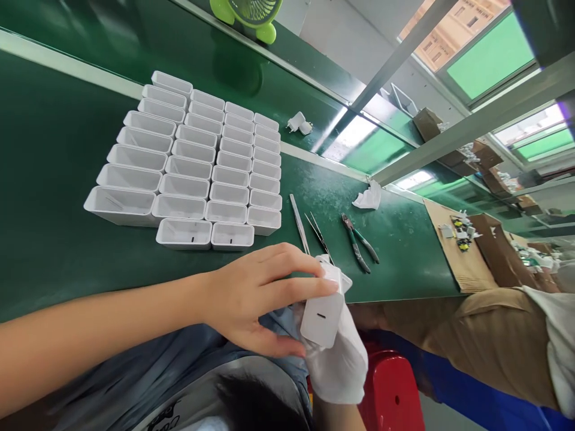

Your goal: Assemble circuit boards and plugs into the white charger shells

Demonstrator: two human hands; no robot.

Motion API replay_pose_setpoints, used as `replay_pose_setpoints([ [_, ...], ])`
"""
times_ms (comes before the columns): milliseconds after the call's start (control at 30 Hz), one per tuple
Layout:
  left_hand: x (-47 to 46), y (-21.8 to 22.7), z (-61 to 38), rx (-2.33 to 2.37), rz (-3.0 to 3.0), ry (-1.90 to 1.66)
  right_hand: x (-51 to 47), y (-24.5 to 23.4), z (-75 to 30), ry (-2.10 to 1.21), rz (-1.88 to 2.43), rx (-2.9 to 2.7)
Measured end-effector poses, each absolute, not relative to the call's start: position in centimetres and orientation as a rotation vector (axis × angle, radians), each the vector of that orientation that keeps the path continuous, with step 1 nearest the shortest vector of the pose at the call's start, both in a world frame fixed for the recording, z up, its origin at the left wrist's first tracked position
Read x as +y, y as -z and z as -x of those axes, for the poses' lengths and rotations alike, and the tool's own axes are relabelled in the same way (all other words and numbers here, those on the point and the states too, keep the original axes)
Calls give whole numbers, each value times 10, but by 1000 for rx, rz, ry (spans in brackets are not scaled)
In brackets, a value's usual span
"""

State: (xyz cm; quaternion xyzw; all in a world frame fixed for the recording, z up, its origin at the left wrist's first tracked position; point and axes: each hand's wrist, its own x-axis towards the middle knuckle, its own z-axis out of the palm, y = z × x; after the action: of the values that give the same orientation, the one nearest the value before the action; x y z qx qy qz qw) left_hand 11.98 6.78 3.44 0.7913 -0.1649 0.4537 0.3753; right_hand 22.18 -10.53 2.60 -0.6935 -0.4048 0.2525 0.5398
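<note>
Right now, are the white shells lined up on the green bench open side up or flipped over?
Open side up. The white shells stand in rows on the green bench, with their hollow insides and rims showing from above.

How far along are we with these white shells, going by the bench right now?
Done, it seems: four rows of white shells stand open side up on the green bench. In hand: the left hand and the gloved right hand hold one more shell between them. Left: the front row holds only two, so the block looks unfinished. How many shells remain elsewhere cannot be seen. Tweezers and pliers lie unused.
</note>
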Motion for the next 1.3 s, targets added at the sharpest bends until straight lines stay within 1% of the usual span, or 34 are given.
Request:
replay_pose_setpoints([
  [100,69,-34,-118,-368,-2028,-1165,-93,-29,-215,-823,1468,-792],
  [300,71,-34,-116,-304,-2032,-1082,-92,-43,-215,-1120,1249,-576],
  [400,73,-34,-116,-278,-2022,-1033,-94,-46,-217,-1193,1198,-513],
  [567,75,-33,-115,-269,-2021,-998,-90,-47,-216,-1204,1155,-422],
  [633,75,-34,-114,-273,-2029,-991,-89,-46,-214,-1140,1230,-477],
  [733,73,-34,-113,-261,-2073,-1039,-89,-40,-213,-842,1408,-604],
  [833,69,-33,-112,-156,-2089,-1129,-94,-39,-218,-506,1480,-750],
  [900,66,-33,-111,-74,-2068,-1074,-98,-43,-225,-381,1556,-967],
  [967,64,-33,-110,-20,-2064,-957,-101,-50,-232,-315,1667,-1172],
  [1033,63,-34,-110,-19,-2070,-893,-101,-57,-237,-288,1752,-1253],
  [1167,62,-30,-112,-154,-1908,-976,-99,-61,-239,-226,1737,-1321],
  [1300,59,-22,-114,-219,-1655,-1008,-99,-54,-238,-213,1701,-1275],
])
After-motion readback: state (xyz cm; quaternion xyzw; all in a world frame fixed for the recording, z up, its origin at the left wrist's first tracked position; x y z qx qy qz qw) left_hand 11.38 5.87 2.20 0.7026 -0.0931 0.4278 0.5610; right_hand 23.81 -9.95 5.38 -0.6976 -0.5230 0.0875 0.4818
